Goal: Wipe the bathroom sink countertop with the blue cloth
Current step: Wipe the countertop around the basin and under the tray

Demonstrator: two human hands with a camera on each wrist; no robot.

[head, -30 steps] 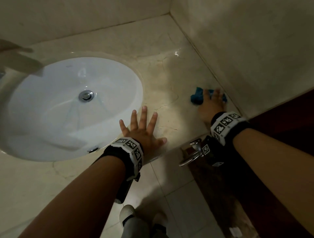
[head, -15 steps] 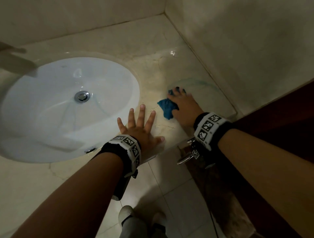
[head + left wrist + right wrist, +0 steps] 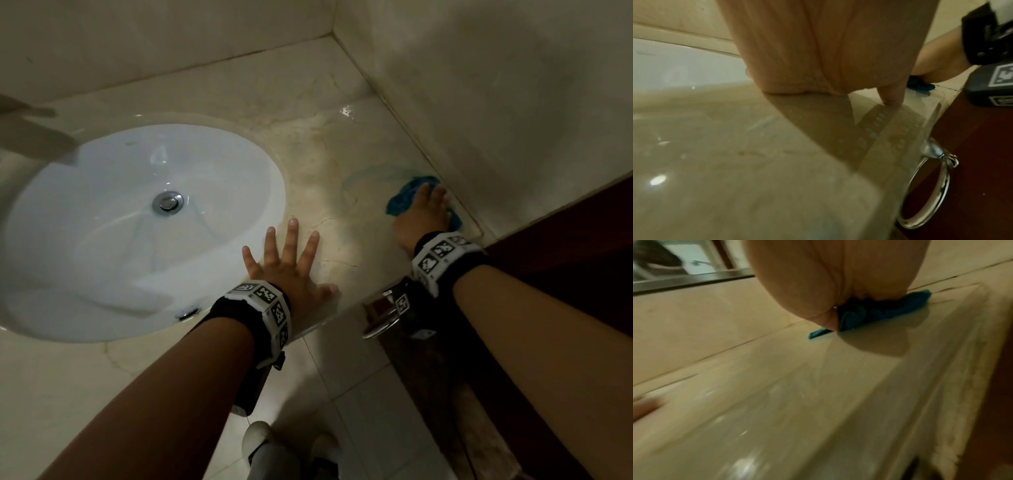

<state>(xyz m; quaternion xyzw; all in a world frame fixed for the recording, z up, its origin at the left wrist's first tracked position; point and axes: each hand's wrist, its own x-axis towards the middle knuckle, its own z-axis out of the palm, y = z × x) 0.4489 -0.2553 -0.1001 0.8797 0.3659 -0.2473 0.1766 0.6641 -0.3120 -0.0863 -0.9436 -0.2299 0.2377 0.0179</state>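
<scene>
- Nearest me, my left hand (image 3: 291, 270) lies flat with fingers spread wide on the glossy beige marble surface (image 3: 318, 161), holding nothing.
- Farther right, my right hand (image 3: 424, 214) presses down on the crumpled blue cloth (image 3: 399, 202), beside the side wall.
- I judge the unwiped surface lies left of the cloth, toward the oval white sink basin (image 3: 102, 240).

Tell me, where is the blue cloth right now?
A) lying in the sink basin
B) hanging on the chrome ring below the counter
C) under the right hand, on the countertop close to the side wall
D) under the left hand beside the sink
C: the blue cloth sits bunched under the right hand on the countertop, close to the side wall.
</scene>
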